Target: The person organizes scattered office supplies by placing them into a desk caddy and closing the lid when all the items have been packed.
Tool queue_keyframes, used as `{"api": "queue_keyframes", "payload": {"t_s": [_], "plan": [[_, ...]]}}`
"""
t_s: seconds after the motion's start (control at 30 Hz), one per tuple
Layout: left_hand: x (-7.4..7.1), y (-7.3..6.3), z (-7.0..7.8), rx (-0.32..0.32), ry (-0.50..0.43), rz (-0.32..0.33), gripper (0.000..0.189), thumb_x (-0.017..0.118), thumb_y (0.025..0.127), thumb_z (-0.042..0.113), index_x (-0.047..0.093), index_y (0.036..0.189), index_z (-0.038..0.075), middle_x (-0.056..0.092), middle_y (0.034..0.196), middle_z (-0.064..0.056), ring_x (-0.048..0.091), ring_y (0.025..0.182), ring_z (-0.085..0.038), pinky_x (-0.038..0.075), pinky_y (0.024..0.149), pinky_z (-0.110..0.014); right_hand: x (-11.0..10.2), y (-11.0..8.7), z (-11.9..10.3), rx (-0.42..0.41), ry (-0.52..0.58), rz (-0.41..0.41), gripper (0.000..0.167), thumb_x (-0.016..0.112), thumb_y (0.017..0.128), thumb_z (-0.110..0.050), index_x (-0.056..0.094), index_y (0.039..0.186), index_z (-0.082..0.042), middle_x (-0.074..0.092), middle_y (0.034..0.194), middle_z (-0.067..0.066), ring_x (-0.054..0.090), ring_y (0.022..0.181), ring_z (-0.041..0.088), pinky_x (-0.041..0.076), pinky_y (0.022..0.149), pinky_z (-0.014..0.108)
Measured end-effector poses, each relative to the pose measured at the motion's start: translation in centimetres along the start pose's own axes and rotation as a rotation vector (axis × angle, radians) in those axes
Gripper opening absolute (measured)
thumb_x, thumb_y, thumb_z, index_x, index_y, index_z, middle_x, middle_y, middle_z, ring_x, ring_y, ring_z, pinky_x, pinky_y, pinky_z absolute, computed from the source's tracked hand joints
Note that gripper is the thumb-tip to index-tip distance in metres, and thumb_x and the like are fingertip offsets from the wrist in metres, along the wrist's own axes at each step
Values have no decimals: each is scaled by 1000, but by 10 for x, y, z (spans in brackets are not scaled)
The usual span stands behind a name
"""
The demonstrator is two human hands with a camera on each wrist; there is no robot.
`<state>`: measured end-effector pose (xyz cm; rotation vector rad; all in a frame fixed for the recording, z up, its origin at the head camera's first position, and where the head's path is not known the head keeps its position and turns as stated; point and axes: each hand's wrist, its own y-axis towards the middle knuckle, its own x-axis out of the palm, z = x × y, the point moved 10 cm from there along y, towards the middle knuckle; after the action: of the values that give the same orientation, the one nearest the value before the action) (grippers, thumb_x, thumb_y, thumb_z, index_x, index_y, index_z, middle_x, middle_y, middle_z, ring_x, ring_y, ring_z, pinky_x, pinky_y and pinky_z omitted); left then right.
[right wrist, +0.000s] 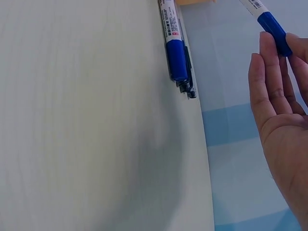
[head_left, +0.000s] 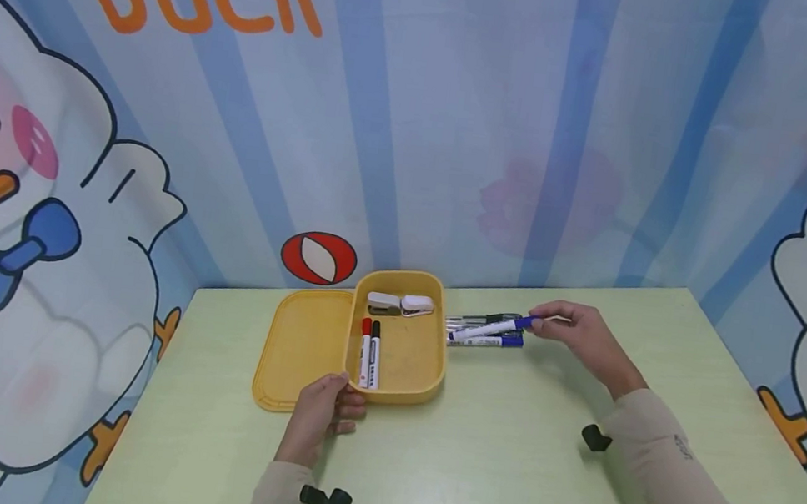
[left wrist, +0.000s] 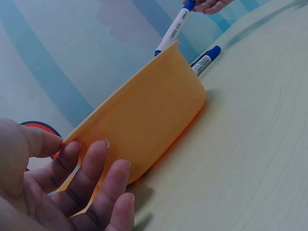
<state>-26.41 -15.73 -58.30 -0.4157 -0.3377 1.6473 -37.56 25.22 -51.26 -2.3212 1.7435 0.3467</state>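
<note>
A yellow plastic box (head_left: 408,360) stands on the table, a red-capped marker (head_left: 364,354), a black-capped marker (head_left: 375,356) and a white stapler (head_left: 400,304) inside it. My left hand (head_left: 326,407) pinches the box's near left rim between thumb and fingers. Just right of the box, my right hand (head_left: 578,334) pinches a white marker by its blue cap (right wrist: 275,33). That marker (left wrist: 173,28) is tilted, raised over another blue-capped marker (right wrist: 174,45) and several pens (head_left: 487,319) lying on the table.
The box's yellow lid (head_left: 301,349) lies on the table left of the box, partly hidden by it. A printed duck curtain (head_left: 449,123) hangs along the table's back edge. Pale green tabletop (head_left: 482,472) spreads in front of the box.
</note>
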Motion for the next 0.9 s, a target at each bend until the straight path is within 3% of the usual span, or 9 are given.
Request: {"api": "queue_keyframes", "payload": {"t_s": [0.27, 0.5, 0.9], "plan": [[-1, 1, -1, 1, -3, -1, 37, 48, 107, 40, 67, 110, 7, 73, 100, -7, 71, 86, -19, 57, 70, -32, 2, 5, -6, 4, 7, 7, 42, 73, 93, -43, 69, 122, -13, 67, 128, 10, 69, 115, 25, 37, 113, 57], [-1, 1, 0, 3, -8, -2, 37, 48, 107, 39, 66, 110, 7, 73, 99, -7, 71, 85, -19, 57, 70, -32, 8, 11, -12, -7, 20, -6, 46, 73, 92, -43, 68, 124, -11, 66, 130, 10, 68, 116, 27, 36, 113, 58], [-1, -2, 1, 6, -21, -7, 37, 49, 106, 39, 66, 111, 6, 74, 99, -7, 71, 85, -20, 56, 70, -32, 25, 24, -29, -29, 44, -37, 43, 74, 91, -42, 69, 123, -14, 66, 130, 8, 70, 112, 20, 43, 109, 51]]}}
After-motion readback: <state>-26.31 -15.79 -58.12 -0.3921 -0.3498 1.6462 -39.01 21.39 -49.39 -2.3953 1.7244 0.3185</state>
